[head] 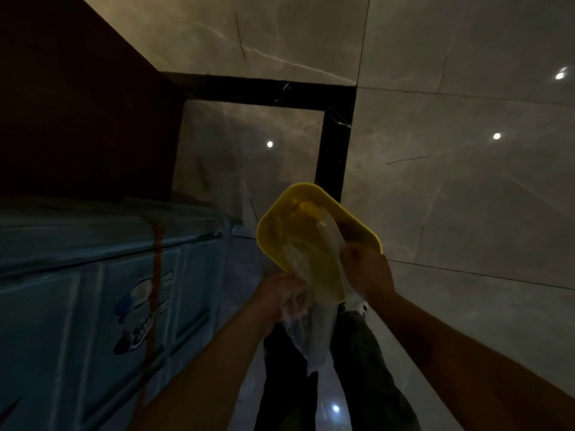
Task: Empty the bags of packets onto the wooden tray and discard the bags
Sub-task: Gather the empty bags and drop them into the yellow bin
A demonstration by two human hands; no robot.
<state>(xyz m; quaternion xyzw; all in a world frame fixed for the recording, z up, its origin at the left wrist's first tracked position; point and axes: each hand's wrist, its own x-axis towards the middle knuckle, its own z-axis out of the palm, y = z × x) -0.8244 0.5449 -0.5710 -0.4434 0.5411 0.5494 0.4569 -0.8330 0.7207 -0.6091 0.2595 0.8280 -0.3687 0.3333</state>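
I look down at a yellow bin (280, 219) standing on the glossy marble floor. A clear plastic bag (314, 331) hangs crumpled over the bin's near rim and trails down toward my legs. My left hand (280, 297) is closed on the bag's lower bunched part. My right hand (364, 269) grips the bag at the bin's right near rim. Something yellow lies inside the bin at its far end. No wooden tray or packets are in sight.
A blue panelled cabinet (93, 306) with a picture on its door fills the left side. A dark wooden surface (77, 104) rises behind it. A black inlay strip (333, 144) runs across the grey marble floor (466, 181). My dark trousers show below the bag.
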